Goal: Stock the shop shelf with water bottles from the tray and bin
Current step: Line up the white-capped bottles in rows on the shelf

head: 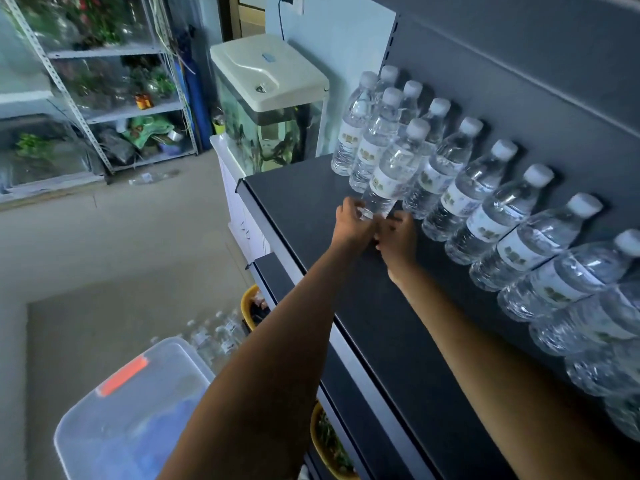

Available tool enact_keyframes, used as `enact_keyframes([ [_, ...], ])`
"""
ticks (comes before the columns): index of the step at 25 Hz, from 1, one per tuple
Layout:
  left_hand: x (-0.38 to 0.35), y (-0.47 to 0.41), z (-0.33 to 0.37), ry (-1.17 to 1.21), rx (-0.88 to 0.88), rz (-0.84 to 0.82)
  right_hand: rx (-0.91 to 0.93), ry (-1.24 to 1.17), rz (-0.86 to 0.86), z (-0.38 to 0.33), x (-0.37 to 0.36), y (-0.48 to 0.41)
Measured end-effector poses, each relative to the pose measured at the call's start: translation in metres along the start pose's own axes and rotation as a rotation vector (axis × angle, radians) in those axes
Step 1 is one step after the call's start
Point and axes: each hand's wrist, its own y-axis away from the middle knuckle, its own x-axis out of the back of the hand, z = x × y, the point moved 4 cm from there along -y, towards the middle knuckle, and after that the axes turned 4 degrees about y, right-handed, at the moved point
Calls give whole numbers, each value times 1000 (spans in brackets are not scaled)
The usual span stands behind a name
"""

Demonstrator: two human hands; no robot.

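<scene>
Behind shelf edge [284,262], hands [351,226] round bottle [391,174].

Dark shelf [346,289] bearing upright water bottles [485,216]: one long row against the back panel [519,81], a shorter second row in front at the far end.

A clear, white-capped bottle [391,174] stood on the dark shelf [311,202], held at its base; a row of bottles [485,216] ran rightward behind the grip.
</scene>
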Motion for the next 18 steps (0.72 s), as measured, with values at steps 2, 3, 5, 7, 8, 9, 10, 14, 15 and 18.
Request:
enact_keyframes([
  [2, -8, -5, -3, 31, 16, -58, 42, 42, 33, 8, -5, 1],
  [3, -11, -7, -2, 7, 24, -82, 72, 83, 27, 9, -6, 0],
  [5, -14, -10, 2, -64, 43, -119, 148, 197, -14, 7, -5, -7],
  [7, -20, -14, 8, -162, 48, -151, 188, 271, -56, 2, -3, -19],
  [8, -22, -16, 10, -217, 44, -157, 172, 263, -79, 0, -3, -25],
  [9, -24, -19, 9, -269, 36, -157, 150, 254, -93, -1, -2, -30],
  [10, -26, -20, 7, -301, 32, -151, 134, 241, -100, 0, -2, -32],
  [14, -22, -11, 1, -230, 9, -172, 105, 179, -113, 4, -5, -33],
  [15, -19, -5, 2, -156, 4, -187, 82, 151, -92, 5, -2, -32],
  [18, -4, 22, 3, 24, -46, -192, 39, 94, -92, 4, -2, -17],
])
